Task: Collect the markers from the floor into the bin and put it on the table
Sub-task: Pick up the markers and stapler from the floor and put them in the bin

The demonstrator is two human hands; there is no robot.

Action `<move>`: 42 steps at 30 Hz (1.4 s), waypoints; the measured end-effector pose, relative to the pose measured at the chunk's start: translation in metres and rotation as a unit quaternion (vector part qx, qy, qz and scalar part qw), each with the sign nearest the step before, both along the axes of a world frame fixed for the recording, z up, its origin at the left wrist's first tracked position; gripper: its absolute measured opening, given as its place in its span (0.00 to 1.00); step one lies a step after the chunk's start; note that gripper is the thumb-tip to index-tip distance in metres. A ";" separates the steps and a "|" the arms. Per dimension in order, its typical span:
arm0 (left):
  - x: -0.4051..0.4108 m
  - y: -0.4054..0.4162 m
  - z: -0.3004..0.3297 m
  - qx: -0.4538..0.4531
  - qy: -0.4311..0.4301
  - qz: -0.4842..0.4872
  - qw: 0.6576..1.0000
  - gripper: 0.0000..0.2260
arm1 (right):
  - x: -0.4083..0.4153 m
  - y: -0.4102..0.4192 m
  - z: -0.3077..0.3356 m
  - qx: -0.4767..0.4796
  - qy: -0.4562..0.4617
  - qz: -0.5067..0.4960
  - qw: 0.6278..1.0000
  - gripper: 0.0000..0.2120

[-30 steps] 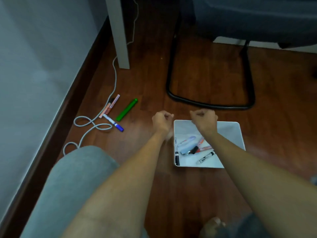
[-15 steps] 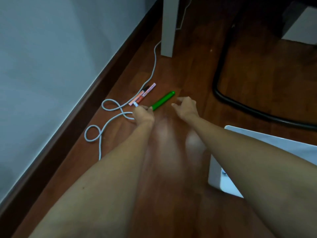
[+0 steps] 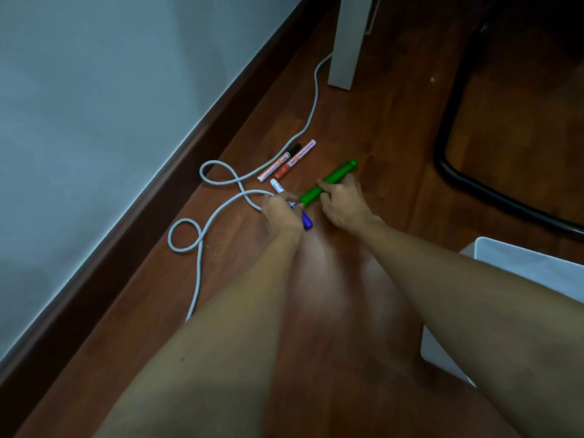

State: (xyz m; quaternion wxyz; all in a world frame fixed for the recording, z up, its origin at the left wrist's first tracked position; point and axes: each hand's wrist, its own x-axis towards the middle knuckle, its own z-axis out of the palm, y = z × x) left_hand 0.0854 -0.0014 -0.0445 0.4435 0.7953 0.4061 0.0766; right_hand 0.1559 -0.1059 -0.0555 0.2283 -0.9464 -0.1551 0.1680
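On the wooden floor near the wall, my left hand (image 3: 282,213) is closed around a white marker with a blue cap (image 3: 307,221). My right hand (image 3: 343,202) grips the middle of a thick green marker (image 3: 336,176), which still lies along the floor. Just beyond them lie two orange-and-white markers (image 3: 295,160) side by side, one with a black cap. A corner of the white bin (image 3: 518,260) shows at the right edge, behind my right forearm; its inside is out of view.
A white cable (image 3: 221,210) loops over the floor left of the markers and runs up past a white table leg (image 3: 346,42). A black chair base tube (image 3: 448,165) curves at the right. The wall and dark skirting board run along the left.
Both hands left the bin and reached forward to the markers by the wall. The left hand closed on the blue-capped marker, the right on the green one. The view moved closer.
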 end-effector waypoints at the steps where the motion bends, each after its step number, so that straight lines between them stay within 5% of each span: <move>1: -0.001 -0.003 0.001 0.011 0.003 -0.007 1.000 0.05 | -0.007 -0.006 0.001 -0.005 -0.021 -0.009 1.000 0.20; 5: -0.008 -0.009 0.005 0.001 0.040 0.006 0.999 0.05 | -0.025 -0.023 0.006 0.009 -0.042 -0.048 0.998 0.17; 9: -0.020 -0.025 0.017 -0.023 0.066 0.010 0.998 0.08 | -0.025 -0.026 0.016 0.046 0.053 -0.157 0.985 0.17; 15: -0.033 -0.051 0.036 -0.100 0.096 0.043 0.989 0.17 | -0.036 -0.034 0.028 0.074 0.157 -0.292 0.941 0.32; 25: -0.043 -0.054 0.021 -0.153 0.061 0.064 0.984 0.12 | -0.049 -0.036 0.020 0.004 0.149 -0.257 0.955 0.43; 32: -0.045 -0.058 0.021 -0.161 0.077 0.054 0.982 0.11 | -0.063 -0.030 0.020 -0.011 0.101 -0.258 0.961 0.27; 35: -0.050 -0.062 0.027 -0.159 0.088 0.042 0.983 0.12 | -0.066 -0.040 0.027 -0.030 0.140 -0.237 0.961 0.23; 42: -0.052 -0.059 0.053 -0.155 0.083 -0.001 0.984 0.09 | -0.054 -0.063 0.041 0.043 0.224 -0.290 0.930 0.34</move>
